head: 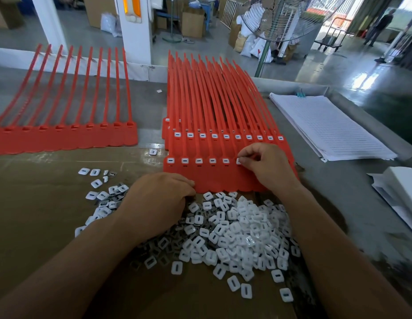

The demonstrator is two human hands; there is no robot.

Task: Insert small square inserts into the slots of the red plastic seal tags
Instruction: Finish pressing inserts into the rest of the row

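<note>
We are pinching a white insert (239, 160) into a slot of the red seal tags (200, 178) with our right hand (267, 168), while our left hand (161, 201), curled below-left of this grip, is perhaps steadying them, though we cannot tell what it holds.

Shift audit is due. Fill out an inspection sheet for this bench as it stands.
Surface: grey table, brown cardboard sheet under the work.
Job's things: stack of red seal tags, front strip with five white inserts seated; pile of loose inserts; second tag strip at left, no white inserts showing.
Clutter: lined paper stack; stray insert left of the tag stack.
Hands: left hand on the pile, fingers curled, contents hidden; right hand pinches an insert at the sixth slot.
Cables: none seen on the table.
Surroundings: pedestal fan, cardboard boxes, a person standing far right.
</note>
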